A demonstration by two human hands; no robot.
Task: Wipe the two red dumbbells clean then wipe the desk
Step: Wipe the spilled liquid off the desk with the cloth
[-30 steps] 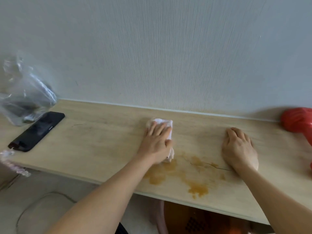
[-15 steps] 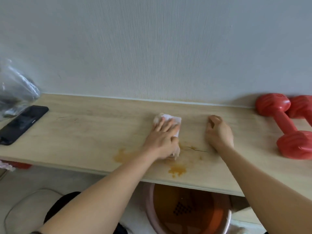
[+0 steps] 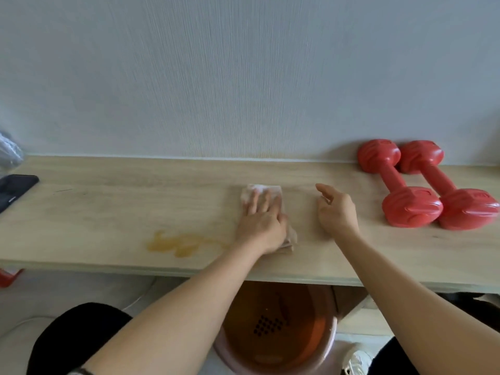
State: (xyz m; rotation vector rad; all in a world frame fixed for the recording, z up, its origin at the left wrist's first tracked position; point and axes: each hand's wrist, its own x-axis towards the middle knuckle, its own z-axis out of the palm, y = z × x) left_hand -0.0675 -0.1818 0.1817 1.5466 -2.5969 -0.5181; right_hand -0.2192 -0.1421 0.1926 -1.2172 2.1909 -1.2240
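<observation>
My left hand (image 3: 261, 223) lies flat on the white cloth (image 3: 266, 194), fingers straight and close together, pressing it down on the bench (image 3: 113, 209). That grip is spread rather than curled: the palm and fingers cover most of the cloth, whose far edge shows beyond my fingertips and whose crumpled near corner pokes out by my wrist. My right hand (image 3: 335, 212) is just beside the cloth, apart from it, fingers loosely bent with the forefinger reaching forward; its grip is relaxed and holds nothing. I cannot tell whether it rests on the wood or sits slightly above it.

An orange-brown smear (image 3: 178, 243) stains the bench to the left of my left hand, near the front edge. The two red dumbbells (image 3: 422, 185) lie side by side at the right end of the bench, touching each other, their far heads against the wall (image 3: 243, 77). They are well apart from both hands.

A black phone (image 3: 15, 189) lies at the far left edge. Under the bench stands a round basin (image 3: 276, 326) with brownish water.
</observation>
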